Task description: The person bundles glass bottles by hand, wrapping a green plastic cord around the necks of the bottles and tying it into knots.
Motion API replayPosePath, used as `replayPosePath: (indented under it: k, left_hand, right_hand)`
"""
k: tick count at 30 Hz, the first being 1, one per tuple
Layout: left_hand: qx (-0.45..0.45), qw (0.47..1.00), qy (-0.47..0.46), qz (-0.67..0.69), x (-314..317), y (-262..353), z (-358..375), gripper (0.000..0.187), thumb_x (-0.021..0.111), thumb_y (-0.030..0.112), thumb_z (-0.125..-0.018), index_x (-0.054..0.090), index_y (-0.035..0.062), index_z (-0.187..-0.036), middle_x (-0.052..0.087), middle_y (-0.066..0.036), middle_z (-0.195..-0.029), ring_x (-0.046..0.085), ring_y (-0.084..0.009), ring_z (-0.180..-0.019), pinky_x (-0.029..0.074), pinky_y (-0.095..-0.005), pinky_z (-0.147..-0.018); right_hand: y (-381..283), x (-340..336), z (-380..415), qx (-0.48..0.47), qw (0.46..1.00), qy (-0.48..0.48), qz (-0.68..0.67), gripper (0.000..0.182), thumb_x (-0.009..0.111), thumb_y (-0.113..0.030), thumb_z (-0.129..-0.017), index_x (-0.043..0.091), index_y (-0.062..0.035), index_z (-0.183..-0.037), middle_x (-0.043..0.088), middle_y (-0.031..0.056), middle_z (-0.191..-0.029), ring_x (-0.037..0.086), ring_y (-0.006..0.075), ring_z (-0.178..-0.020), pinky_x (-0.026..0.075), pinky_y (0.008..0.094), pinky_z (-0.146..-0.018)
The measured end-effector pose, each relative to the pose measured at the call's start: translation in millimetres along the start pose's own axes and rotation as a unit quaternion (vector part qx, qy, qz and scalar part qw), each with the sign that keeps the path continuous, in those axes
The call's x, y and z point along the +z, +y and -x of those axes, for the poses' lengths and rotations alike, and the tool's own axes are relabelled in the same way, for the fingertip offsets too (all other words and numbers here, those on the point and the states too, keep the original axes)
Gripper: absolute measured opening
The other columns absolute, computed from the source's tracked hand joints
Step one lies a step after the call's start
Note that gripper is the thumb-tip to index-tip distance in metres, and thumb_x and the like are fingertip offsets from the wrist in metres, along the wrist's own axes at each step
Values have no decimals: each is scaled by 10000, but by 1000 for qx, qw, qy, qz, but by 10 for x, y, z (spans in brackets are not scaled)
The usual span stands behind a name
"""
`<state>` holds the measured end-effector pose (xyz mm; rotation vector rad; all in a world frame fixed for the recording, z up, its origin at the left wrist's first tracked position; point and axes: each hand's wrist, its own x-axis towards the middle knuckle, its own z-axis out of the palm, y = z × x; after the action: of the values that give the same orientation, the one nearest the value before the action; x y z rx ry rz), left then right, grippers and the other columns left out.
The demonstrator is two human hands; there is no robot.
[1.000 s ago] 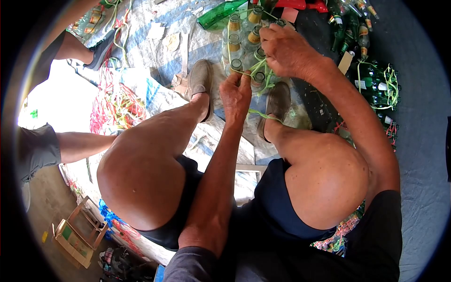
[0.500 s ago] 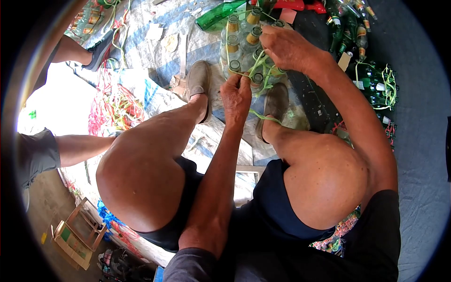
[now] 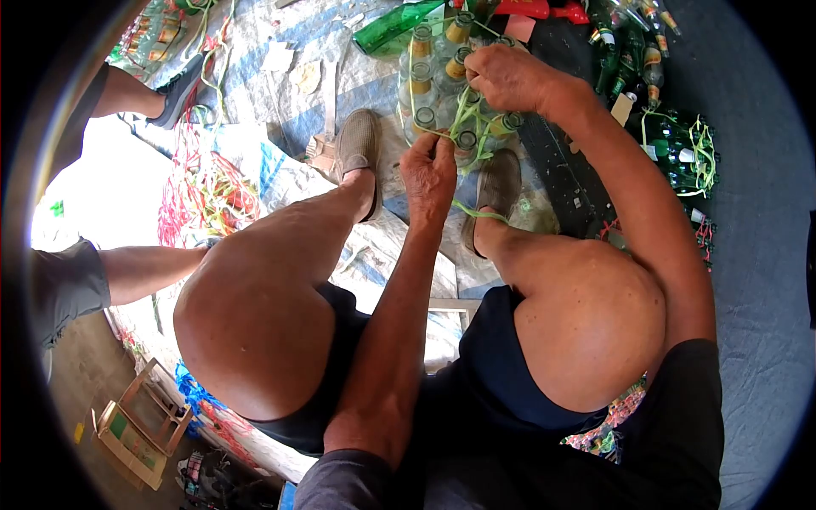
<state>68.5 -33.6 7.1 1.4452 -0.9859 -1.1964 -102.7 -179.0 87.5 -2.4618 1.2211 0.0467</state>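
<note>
Several clear glass bottles with yellow labels stand bunched together between and beyond my feet. Green plastic twine runs around the bunch and lies in loose strands over the bottle necks on its near side. My left hand is at the near left edge of the bunch, with thumb and forefinger pinched on the twine. Over the right side of the bunch is my right hand, its fingers closed together on a strand of the same twine.
Green bottles tied with twine lie at the right. One green bottle lies beyond the bunch. Tangled red and green twine is on the sheet at left. Another person's arm and shoe show at left; a wooden stool lies lower left.
My right hand has shifted slightly left and toward me, uncovering a bottle top at the bunch's right side. My left hand has barely moved.
</note>
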Motion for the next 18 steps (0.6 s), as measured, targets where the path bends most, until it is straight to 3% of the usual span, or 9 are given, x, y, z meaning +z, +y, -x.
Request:
replayPosePath:
  k: [3, 6, 9, 12, 15, 18]
  left_hand:
    - [-13, 1000, -7, 10, 5, 13, 6, 205, 624, 119, -984, 733, -54, -995, 678, -44, -732, 567, -83, -702, 477, -301, -636]
    - [-14, 1000, -1, 13, 25, -8, -7, 209, 619, 112, -983, 739, -56, -1009, 686, -40, -737, 571, -80, -702, 476, -297, -634]
    - [-22, 999, -3, 29, 35, -25, -7, 217, 619, 116, -983, 742, -58, -1022, 691, -34, -737, 576, -80, -697, 473, -291, -630]
    - [-23, 999, 0, 34, 40, -23, -13, 216, 619, 111, -975, 748, -60, -1006, 683, -19, -737, 568, -76, -691, 466, -286, -621]
    - [-18, 999, 16, 31, 22, -28, -27, 202, 633, 105, -946, 735, -69, -941, 651, -38, -685, 538, -73, -667, 454, -297, -605]
    - [-10, 1000, 16, -19, -53, -36, -69, 189, 646, 100, -912, 703, -77, -874, 590, -73, -626, 501, -75, -634, 440, -315, -580]
  right_hand:
    - [66, 66, -57, 43, 997, -8, -61, 193, 642, -194, -921, 630, -3, -896, 669, 234, -898, 668, 432, -930, 520, 506, -783]
    - [-9, 85, -110, 29, 999, 42, 2, 113, 673, -86, -797, 747, -44, -870, 734, 206, -874, 727, 394, -886, 579, 479, -759]
    - [-66, 34, -88, 49, 999, -11, 18, 153, 636, -186, -935, 644, -39, -893, 694, 193, -923, 682, 408, -953, 538, 497, -784]
    - [-84, 167, -79, 20, 993, 59, 101, 131, 632, -170, -943, 652, -44, -915, 708, 153, -880, 733, 340, -831, 572, 448, -698]
    - [-193, -5, -63, 176, 978, -58, -96, 132, 629, -161, -946, 669, -36, -932, 711, 134, -808, 732, 265, -627, 572, 393, -577]
    - [-159, -9, -65, 167, 977, -41, -128, 66, 617, -74, -876, 682, -81, -868, 686, 100, -688, 696, 240, -504, 564, 400, -551]
